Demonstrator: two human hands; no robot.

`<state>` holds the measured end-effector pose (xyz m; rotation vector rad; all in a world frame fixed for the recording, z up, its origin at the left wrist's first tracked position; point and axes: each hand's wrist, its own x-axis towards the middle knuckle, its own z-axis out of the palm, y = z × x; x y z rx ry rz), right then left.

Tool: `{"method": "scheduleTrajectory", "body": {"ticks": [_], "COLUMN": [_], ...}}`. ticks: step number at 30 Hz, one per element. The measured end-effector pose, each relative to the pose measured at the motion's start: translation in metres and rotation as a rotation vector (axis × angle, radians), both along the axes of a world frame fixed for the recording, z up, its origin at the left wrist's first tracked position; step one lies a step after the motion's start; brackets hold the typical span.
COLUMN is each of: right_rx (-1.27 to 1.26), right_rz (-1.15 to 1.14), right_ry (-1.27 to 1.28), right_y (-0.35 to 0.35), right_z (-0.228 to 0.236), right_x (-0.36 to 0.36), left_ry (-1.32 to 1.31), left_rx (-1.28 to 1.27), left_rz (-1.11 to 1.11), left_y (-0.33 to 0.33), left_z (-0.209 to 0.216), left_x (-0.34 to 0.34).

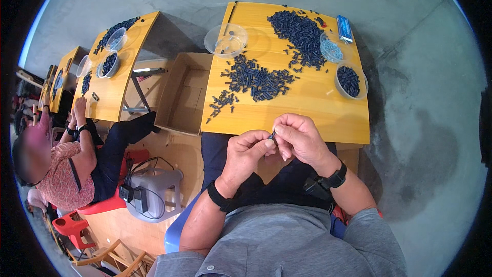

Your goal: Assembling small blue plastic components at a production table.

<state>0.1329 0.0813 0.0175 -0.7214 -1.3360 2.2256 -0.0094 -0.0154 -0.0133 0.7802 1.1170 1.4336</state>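
Just off the near edge of the yellow table, my two hands meet fingertip to fingertip. Between thumb and forefinger my left hand (pixel 247 155) pinches a small dark part (pixel 271 137), mostly covered by the fingers. My right hand (pixel 303 141) closes its thumb and forefinger at the upper end of that same part; whether it grips a second tiny piece there cannot be made out. Beyond the hands lies a loose pile of short dark-blue plastic parts (pixel 259 79). A larger heap of similar parts (pixel 300 33) spreads farther back.
On the yellow table (pixel 307 115) stand a clear tub (pixel 231 46) with few parts, a bowl of light-blue pieces (pixel 330 50), a tub of dark parts (pixel 349 82) and a blue box (pixel 344 28). Left are a cardboard box (pixel 179 97), a grey stool (pixel 159 190) and a seated person (pixel 72 169).
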Motion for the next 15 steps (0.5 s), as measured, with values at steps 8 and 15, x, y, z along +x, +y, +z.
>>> {"method": "scheduleTrajectory", "body": {"ticks": [8,15], "right_rx": [0.045,0.037], "right_rz": [0.036,0.065], "right_ry": [-0.017,0.011], "right_y": [-0.001,0.0004], "right_z": [0.0033,0.0036], "right_x": [0.0039,0.0063], "left_ry": [-0.02,-0.12], "left_rx": [-0.008,-0.049], "left_rz": [-0.034,-0.025], "left_y": [-0.0023,-0.0042], "left_z": [-0.0002,0.0047], "left_x": [-0.0003,-0.0007]}}
